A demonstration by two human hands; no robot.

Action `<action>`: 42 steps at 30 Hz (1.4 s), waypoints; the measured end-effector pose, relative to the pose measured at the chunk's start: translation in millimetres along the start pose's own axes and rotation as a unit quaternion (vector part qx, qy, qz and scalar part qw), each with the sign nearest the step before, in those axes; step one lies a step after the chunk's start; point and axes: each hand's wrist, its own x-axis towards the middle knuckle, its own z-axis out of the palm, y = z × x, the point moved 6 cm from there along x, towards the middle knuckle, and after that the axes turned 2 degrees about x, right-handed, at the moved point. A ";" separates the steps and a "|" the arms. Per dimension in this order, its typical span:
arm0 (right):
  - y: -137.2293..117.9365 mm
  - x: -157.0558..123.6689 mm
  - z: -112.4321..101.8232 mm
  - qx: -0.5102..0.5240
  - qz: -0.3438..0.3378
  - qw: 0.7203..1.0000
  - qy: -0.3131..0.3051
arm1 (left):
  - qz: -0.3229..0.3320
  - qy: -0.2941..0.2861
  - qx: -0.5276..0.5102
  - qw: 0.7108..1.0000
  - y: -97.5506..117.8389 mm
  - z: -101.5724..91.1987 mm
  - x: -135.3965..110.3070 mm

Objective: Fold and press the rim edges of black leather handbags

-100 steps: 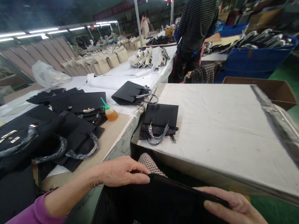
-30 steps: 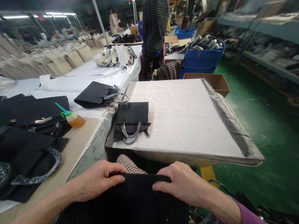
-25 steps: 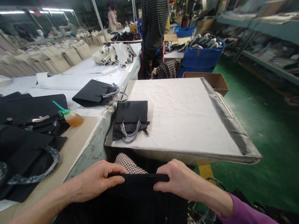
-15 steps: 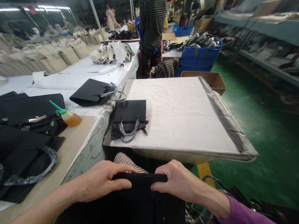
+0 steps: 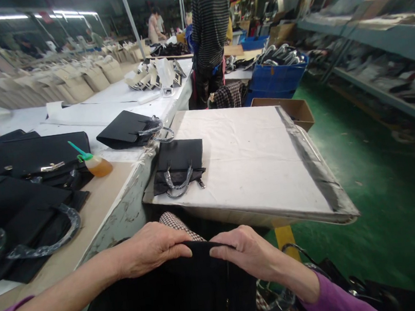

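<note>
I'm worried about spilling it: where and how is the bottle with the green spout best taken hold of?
Grip the bottle around its wide, rounded body, probably best from your right: black bags sit close on its left. The thin green spout leans that way too, so it looks a poorer hold.

Wide lane ahead of the right hand (image 5: 249, 251), over the white tabletop (image 5: 252, 166), right of the bag (image 5: 181, 153) lying there! Beyond the left hand (image 5: 154, 248), tight: bottle (image 5: 99, 166) and black pile (image 5: 29, 207) blocking the way left.
</note>
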 end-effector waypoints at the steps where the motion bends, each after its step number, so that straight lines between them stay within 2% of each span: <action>1: 0.5 0.5 0.2 -0.002 0.002 1.000 0.004 | 0.004 0.003 0.018 1.000 1.2 1.0 1.4; 7: 7.0 3.5 3.6 0.012 0.018 1.000 0.006 | 0.026 0.011 0.074 0.997 8.5 4.2 8.2; 10: 8.4 3.9 5.0 0.038 0.020 0.999 -0.010 | 0.019 -0.006 0.040 0.999 9.2 3.8 10.8; 13: 5.8 1.3 2.3 0.046 0.006 0.999 -0.029 | -0.015 -0.019 -0.010 1.000 7.3 2.8 12.5; 17: 8.1 -10.8 -6.3 0.036 0.007 0.999 -0.035 | -0.045 -0.030 -0.048 0.997 5.0 4.6 10.6; 21: 20.9 -29.5 -16.0 0.053 0.040 0.998 -0.015 | -0.038 -0.041 -0.056 0.997 5.4 8.6 8.8; 25: 18.9 -44.0 -26.4 0.094 0.053 0.992 -0.063 | -0.008 -0.030 -0.051 0.998 14.0 4.7 11.8; 28: 0.3 -45.1 -35.1 0.013 0.043 0.994 -0.097 | 0.003 -0.017 -0.055 0.998 21.5 -1.7 13.2; 30: -15.6 -38.1 -36.6 -0.084 0.028 0.993 -0.077 | 0.008 -0.011 -0.055 0.998 24.9 -3.8 13.2; 33: -36.4 -17.8 -21.3 -0.218 -0.004 0.975 -0.049 | 0.018 0.004 -0.033 0.999 27.0 -3.6 11.4; 35: -42.5 -3.1 -5.8 -0.290 -0.019 0.956 -0.046 | 0.017 0.021 -0.013 1.000 25.0 -4.0 7.6; 37: -42.5 6.6 5.4 -0.311 -0.033 0.949 -0.047 | 0.011 0.029 -0.018 0.999 18.6 -6.4 -0.3; 39: -36.8 9.2 9.1 -0.270 -0.049 0.960 -0.052 | -0.004 0.025 -0.053 0.998 6.4 -11.6 -13.1; 42: -18.2 6.1 0.3 -0.173 -0.051 0.983 -0.039 | -0.054 0.047 -0.098 0.993 -20.6 -24.7 -38.7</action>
